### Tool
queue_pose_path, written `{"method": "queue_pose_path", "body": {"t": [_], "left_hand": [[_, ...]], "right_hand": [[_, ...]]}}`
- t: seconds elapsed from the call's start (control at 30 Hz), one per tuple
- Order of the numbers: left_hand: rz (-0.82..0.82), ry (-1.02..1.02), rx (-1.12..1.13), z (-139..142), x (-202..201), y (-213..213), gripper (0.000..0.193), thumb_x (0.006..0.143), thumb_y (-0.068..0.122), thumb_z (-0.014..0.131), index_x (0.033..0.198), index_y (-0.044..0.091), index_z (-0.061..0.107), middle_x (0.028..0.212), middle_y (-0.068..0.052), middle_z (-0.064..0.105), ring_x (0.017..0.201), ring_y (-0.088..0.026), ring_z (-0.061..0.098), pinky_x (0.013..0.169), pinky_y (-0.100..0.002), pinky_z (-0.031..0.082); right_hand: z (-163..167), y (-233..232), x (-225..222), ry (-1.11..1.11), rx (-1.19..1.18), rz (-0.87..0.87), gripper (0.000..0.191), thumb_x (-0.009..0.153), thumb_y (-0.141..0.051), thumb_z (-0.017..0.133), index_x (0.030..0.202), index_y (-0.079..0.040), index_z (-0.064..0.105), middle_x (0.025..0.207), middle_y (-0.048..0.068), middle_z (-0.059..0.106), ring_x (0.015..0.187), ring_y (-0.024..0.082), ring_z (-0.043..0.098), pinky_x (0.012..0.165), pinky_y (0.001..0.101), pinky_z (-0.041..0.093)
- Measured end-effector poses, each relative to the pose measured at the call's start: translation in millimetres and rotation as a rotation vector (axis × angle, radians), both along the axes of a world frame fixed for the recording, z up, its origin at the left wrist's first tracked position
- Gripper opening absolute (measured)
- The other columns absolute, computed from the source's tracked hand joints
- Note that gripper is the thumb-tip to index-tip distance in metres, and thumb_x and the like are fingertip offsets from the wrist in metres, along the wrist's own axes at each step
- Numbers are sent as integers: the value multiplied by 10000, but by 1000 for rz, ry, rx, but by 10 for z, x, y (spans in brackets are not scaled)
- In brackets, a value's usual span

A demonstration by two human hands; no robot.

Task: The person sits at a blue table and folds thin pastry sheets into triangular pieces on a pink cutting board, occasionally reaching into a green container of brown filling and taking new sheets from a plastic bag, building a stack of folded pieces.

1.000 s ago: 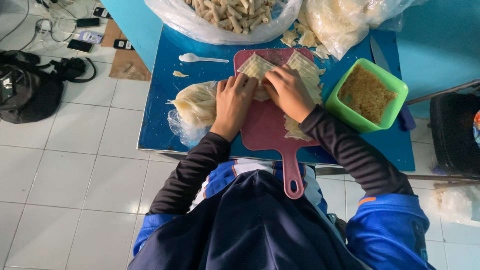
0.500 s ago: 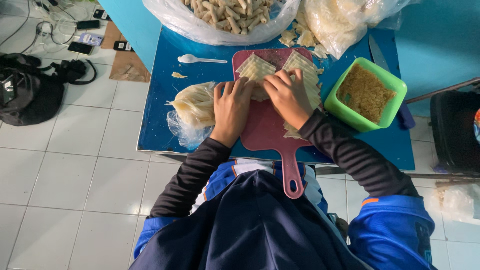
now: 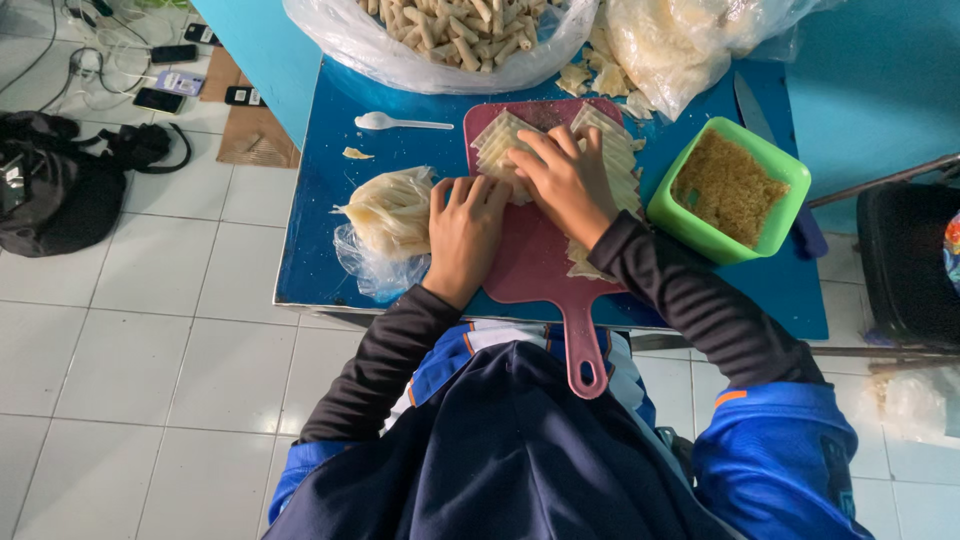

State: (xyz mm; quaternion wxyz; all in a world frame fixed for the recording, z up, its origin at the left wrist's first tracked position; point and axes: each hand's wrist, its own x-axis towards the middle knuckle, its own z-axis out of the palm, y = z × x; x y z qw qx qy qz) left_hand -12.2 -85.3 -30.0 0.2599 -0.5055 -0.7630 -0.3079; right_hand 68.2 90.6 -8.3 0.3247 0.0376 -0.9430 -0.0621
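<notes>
Both hands lie flat and close together at the middle of the frame, pressing down on a pale wrapper sheet (image 3: 505, 170) on the dark red cutting board (image 3: 545, 270). The left hand (image 3: 462, 235) has its fingers laid side by side, knuckles up; the right hand (image 3: 565, 180) angles in from the right with its fingers spread over the sheet. Neither hand is clenched, but what lies under the palms is covered, so I cannot tell whether the fingers pinch the sheet or only press on it.

Just above the fingertips a stack of square wrappers (image 3: 500, 135) peeks out, and a second fanned stack (image 3: 620, 165) runs down the board's right side, partly hidden by the right wrist. Left of the left hand sits a thin clear bag of more wrappers (image 3: 390, 215). To the right stands a green tub (image 3: 765, 170) of brown crumbly filling. A white plastic spoon (image 3: 400, 123) lies in the upper middle.

Along the top edge, cut off by the frame, are a clear bag of finished rolls (image 3: 450, 35) and another bag of pale pieces (image 3: 680, 40).

All this rests on a small blue table (image 3: 320, 200). Around it is a white tiled floor (image 3: 130, 350); a black bag (image 3: 60, 190) and several phones (image 3: 160, 100) with cables lie at upper left.
</notes>
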Motion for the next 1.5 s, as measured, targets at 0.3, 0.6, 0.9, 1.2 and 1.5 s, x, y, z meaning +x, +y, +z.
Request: {"method": "queue_pose_path", "body": {"t": [0.3, 0.6, 0.9, 1.2, 1.5], "left_hand": [[10, 10, 19, 39, 34, -5, 147, 907, 108, 651, 1052, 131, 660, 1036, -21, 647, 1023, -225, 634, 995, -432, 455], [7, 19, 0, 44, 37, 1, 147, 895, 101, 641, 1042, 108, 656, 1034, -36, 636, 988, -234, 625, 959, -420, 467], [1, 13, -12, 47, 36, -2, 155, 897, 102, 644, 1052, 110, 648, 1038, -39, 637, 995, -238, 618, 950, -416, 468], [-33, 9, -3, 75, 49, -52, 307, 889, 89, 649, 1194, 113, 676, 1049, -32, 611, 1005, -227, 602, 961, -409, 453], [4, 7, 43, 60, 51, -23, 249, 879, 88, 646, 1125, 123, 657, 1105, -18, 623, 1077, -240, 607, 994, -416, 445]], "right_hand": [[350, 78, 2, 58, -412, 97, 93, 967, -118, 773, 1039, -80, 726, 1102, 19, 722, 998, 230, 664, 896, 378, 497], [1063, 495, -22, -432, -1146, 230, 216, 1010, -131, 642, 1216, -77, 674, 1018, 70, 727, 884, 125, 717, 813, 253, 588], [985, 626, 956, 40, -369, -239, 191, 1100, -170, 786, 980, -48, 702, 1003, 109, 718, 866, 278, 655, 820, 374, 490], [307, 1193, 1379, -395, -378, -324, 296, 925, -283, 702, 1134, -94, 792, 990, 138, 769, 849, 344, 663, 831, 402, 506], [416, 1043, 1288, -478, -696, -534, 254, 881, -244, 743, 1058, -67, 789, 915, 172, 759, 819, 294, 734, 744, 386, 538]]}}
